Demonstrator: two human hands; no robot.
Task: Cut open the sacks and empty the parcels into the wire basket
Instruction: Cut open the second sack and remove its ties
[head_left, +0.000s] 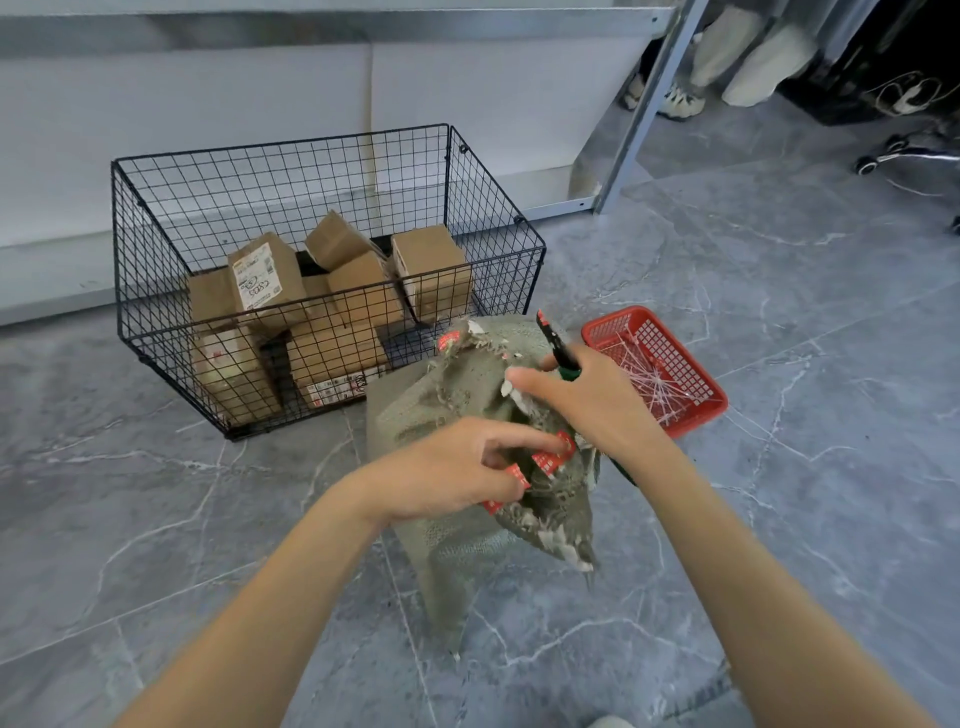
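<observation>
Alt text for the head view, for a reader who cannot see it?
A person's left hand grips the neck of a green woven sack while the right hand holds cutters. Behind stands a black wire basket of cardboard parcels; a red tray lies right.

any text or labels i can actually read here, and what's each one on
Nothing reads reliably.
Shipping label on upright box in the wire basket: print too small; handwritten scrawl illegible.
Label on front lower box: blurred.
Red tags on the sack by the left hand: white marks, unreadable.
</observation>
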